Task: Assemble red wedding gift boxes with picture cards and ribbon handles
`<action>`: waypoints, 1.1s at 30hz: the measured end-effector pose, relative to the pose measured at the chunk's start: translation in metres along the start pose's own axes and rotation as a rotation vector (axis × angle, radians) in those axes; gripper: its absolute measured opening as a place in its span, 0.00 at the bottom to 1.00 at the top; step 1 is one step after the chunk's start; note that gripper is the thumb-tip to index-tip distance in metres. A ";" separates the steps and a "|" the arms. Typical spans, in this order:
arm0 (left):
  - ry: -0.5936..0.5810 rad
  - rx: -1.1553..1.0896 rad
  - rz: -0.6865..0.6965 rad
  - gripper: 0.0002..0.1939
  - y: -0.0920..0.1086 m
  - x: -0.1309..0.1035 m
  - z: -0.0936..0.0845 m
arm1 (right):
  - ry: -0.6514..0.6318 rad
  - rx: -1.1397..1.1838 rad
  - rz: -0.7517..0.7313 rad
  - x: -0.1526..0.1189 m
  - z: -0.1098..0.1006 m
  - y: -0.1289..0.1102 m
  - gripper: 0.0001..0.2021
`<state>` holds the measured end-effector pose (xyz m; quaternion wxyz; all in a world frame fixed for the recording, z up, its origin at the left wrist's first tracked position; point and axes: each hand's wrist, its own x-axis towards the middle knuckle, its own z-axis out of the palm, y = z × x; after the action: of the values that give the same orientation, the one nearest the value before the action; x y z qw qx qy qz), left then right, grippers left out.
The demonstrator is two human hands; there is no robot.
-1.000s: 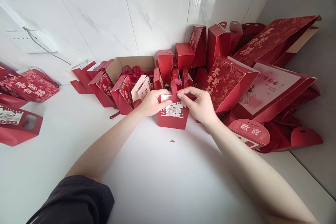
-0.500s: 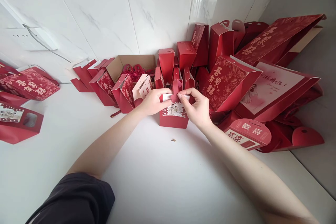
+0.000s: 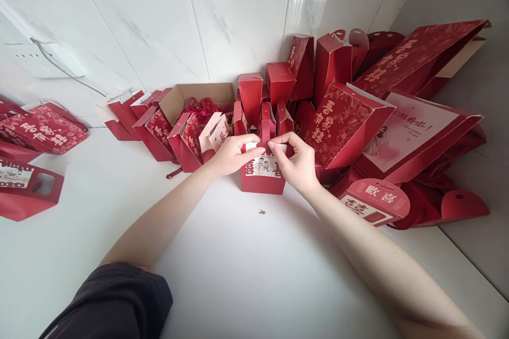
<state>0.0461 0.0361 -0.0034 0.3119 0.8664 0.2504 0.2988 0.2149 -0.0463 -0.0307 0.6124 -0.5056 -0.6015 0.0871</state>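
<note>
A small red gift box (image 3: 262, 185) with a white printed label of a cartoon couple stands upright on the white table in front of me. My left hand (image 3: 235, 156) grips its upper left edge, the thumb lying across the top of the front. A red strap (image 3: 265, 131) comes down over the box top, and its lower end is partly hidden by my fingers. My right hand (image 3: 296, 161) is closed in a pinch at the strap's end, by the box's upper right. On the table just in front of the box lies a tiny gold fastener (image 3: 262, 212).
Behind the box stand several red gift boxes (image 3: 250, 95) and an open cardboard box (image 3: 204, 90) of red straps. Larger red gift bags (image 3: 350, 122) crowd the right side. More red bags (image 3: 47, 127) lie at the left, below a wall socket (image 3: 42, 61) with a cable.
My left thumb has moved right, over the strap's end, which is now more covered. The right fingers stay pinched beside it. The whole view has shifted slightly.
</note>
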 end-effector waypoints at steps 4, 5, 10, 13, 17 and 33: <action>0.020 -0.008 0.003 0.16 0.001 -0.001 0.001 | -0.016 -0.007 -0.006 0.000 0.000 0.001 0.07; 0.029 -0.004 0.001 0.16 0.002 -0.001 0.001 | -0.020 -0.010 -0.003 0.000 0.000 0.002 0.07; 0.060 0.042 0.002 0.16 0.001 -0.003 0.004 | -0.076 -0.062 -0.037 0.003 -0.004 0.002 0.07; 0.110 0.068 0.025 0.13 -0.006 0.000 0.002 | -0.123 -0.232 -0.207 0.011 -0.019 -0.012 0.07; 0.197 0.156 0.020 0.13 -0.016 0.004 -0.005 | -0.310 -0.341 -0.299 0.014 -0.042 -0.042 0.05; 0.192 0.125 -0.013 0.12 -0.019 0.004 -0.007 | -1.380 -0.427 0.131 -0.023 0.006 -0.012 0.10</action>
<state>0.0401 0.0539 -0.0107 0.2338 0.8501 0.3028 0.3621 0.1977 -0.0655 -0.0384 -0.0254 -0.4791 -0.8232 0.3035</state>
